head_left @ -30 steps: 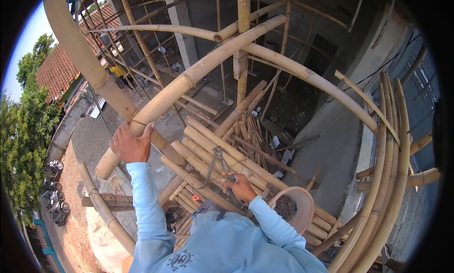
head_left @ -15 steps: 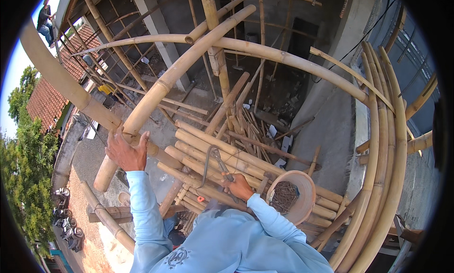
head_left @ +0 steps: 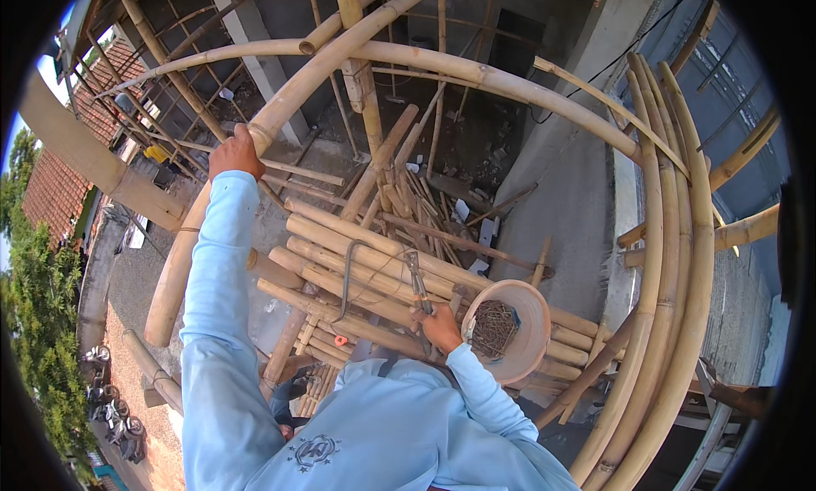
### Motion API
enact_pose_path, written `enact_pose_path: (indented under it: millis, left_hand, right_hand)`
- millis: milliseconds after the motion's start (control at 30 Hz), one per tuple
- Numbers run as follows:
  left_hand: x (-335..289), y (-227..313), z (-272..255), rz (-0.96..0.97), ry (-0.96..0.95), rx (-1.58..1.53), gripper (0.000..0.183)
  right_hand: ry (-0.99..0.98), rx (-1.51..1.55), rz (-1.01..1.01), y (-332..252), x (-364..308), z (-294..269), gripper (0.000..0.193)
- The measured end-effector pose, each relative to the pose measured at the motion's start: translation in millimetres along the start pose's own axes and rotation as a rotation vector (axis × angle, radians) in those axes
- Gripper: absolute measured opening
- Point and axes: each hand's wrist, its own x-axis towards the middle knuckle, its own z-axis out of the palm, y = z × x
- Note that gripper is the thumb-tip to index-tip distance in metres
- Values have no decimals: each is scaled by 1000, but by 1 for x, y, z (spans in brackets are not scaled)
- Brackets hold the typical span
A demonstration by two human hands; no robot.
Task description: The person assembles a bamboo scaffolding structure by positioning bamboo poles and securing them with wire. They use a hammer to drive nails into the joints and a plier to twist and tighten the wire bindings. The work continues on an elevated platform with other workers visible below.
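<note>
My left hand (head_left: 238, 153) is wrapped round a thick bamboo pole (head_left: 344, 62) that slants from lower left to upper middle. That pole crosses a long horizontal bamboo pole (head_left: 459, 68) near the upright. My right hand (head_left: 442, 327), closed, holds metal pliers (head_left: 417, 280) by the handles, jaws pointing away from me. A bent dark metal rod (head_left: 347, 278) lies just left of the pliers, over a platform of bamboo poles (head_left: 365, 257). To the right of my right hand stands a round bucket (head_left: 531, 321) with many nails (head_left: 495, 328) inside.
Several long curved bamboo poles (head_left: 671, 261) rise along the right side. A thick bamboo pole (head_left: 102, 172) runs at the left. Below the platform are loose sticks (head_left: 433, 215) and rubble. Parked motorbikes (head_left: 119, 423) stand far below at the left.
My left hand has moved up and away, from the lower pole crossing to higher on the slanting pole, its fingers now closed round it. My right hand still holds the pliers. The view has shifted.
</note>
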Motion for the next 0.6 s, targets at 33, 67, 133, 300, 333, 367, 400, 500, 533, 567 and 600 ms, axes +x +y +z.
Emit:
enact_pose_path:
  millis: [33, 67, 133, 300, 333, 367, 400, 500, 533, 567, 600]
  left_hand:
    - [10, 4, -7, 8, 35, 1, 46]
    - [1, -6, -3, -13, 11, 21, 45]
    - [-4, -13, 4, -11, 43, 40, 45]
    - [8, -16, -4, -17, 17, 60, 46]
    - [-1, -15, 1, -36, 11, 50, 47]
    - [-1, -7, 1, -47, 34, 43, 47]
    - [-8, -3, 4, -57, 30, 45, 48]
    - [-20, -7, 8, -53, 149, 70, 55]
    - [-24, -9, 11, -44, 210, 71, 56]
    - [-30, -8, 14, -68, 201, 53, 64]
    - [-34, -6, 18, -62, 265, 25, 64]
  right_hand:
    - [33, 30, -23, 13, 3, -2, 30]
    - [53, -6, 2, 16, 1, -5, 30]
    - [63, -11, 51, 16, -4, -8, 30]
    - [60, 140, 30, 35, 2, -8, 21]
    - [45, 153, 52, 45, 4, -8, 21]
    - [39, 184, 50, 41, 16, -4, 21]
    - [22, 216, 107, 36, 19, 2, 21]
    - [-1, 175, 240, 45, 37, 14, 20]
    - [31, 132, 251, 64, 48, 17, 22]
    - [53, 90, 265, 79, 56, 23, 24]
    - [52, 48, 271, 83, 61, 36, 26]
